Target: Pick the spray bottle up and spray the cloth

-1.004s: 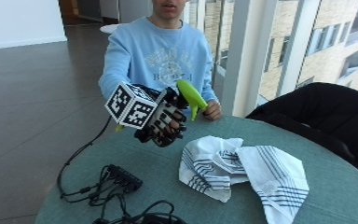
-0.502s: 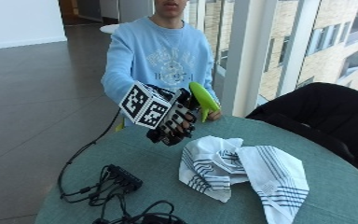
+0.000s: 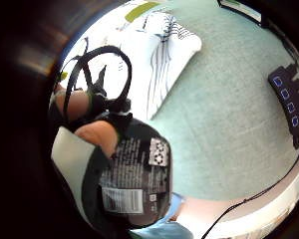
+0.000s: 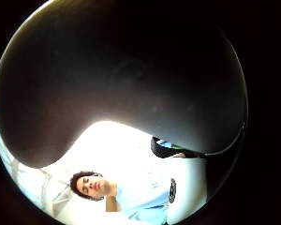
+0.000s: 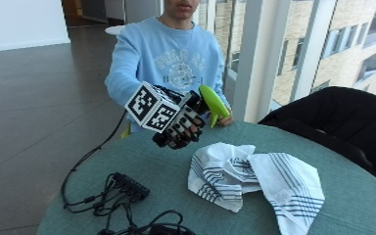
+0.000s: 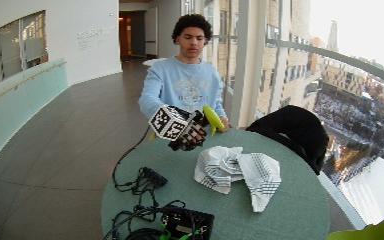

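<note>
My gloved right hand (image 5: 180, 125) grips a spray bottle with a dark body and a lime-green spray head (image 5: 213, 104), held up above the table's far side. The head points toward the cloth side. The white cloth with dark stripes (image 5: 253, 178) lies crumpled on the green round table (image 5: 155, 171), below and beside the hand. In the little finger side palm view the bottle's dark labelled body (image 3: 134, 179) sits against the palm, with the cloth (image 3: 157, 55) beyond it. The bottle (image 4: 122, 79) fills the thumb side palm view. In the wide outside view the hand (image 6: 187, 135) is just past the cloth (image 6: 238, 170).
A black power strip with cables (image 5: 128, 188) lies on the table's near left. A black box with cables (image 6: 189, 222) sits at the front edge. A black chair (image 5: 335, 117) stands beside the table. The person's bare left hand (image 5: 225, 120) rests behind the bottle.
The gloved hand has carried the bottle a little toward the cloth and has stayed nearly still over the last half second. The cloth has not moved.
</note>
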Demonstrator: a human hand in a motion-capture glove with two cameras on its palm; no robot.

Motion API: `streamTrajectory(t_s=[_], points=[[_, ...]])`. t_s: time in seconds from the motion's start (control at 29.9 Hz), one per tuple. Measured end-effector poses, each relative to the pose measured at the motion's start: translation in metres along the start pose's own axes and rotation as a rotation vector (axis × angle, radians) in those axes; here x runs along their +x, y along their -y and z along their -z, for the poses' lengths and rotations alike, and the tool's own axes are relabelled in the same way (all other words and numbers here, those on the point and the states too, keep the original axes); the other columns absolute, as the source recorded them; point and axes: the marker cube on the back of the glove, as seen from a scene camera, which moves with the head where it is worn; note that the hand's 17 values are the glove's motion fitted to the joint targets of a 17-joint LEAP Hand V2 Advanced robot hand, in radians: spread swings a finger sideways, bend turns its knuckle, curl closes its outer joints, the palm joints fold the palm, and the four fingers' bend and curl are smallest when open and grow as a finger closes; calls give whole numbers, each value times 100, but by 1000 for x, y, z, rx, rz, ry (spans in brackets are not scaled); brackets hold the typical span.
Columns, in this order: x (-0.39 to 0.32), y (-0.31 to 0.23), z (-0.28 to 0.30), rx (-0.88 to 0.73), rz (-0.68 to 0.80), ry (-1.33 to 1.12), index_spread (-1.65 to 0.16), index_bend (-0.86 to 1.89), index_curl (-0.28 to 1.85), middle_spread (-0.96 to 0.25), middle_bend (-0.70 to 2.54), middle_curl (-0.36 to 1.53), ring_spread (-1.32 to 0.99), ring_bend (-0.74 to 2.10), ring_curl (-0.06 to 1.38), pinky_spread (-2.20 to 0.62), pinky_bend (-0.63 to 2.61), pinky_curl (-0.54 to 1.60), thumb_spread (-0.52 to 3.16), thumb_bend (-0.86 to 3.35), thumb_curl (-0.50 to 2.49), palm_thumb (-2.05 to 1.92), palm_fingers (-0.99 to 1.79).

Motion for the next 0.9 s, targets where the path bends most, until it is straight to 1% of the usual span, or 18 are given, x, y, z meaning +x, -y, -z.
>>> streamTrajectory(t_s=[0.27, 0.9], points=[[2, 1, 2, 6, -14, 5, -19, 16, 44, -8, 34, 46, -2, 44, 38, 23, 19, 32, 91, -2, 54, 90, 116], [2, 0, -10, -71, -60, -32, -19, 16, 44, -8, 35, 46, -2, 45, 38, 21, 19, 34, 91, -2, 56, 89, 117]])
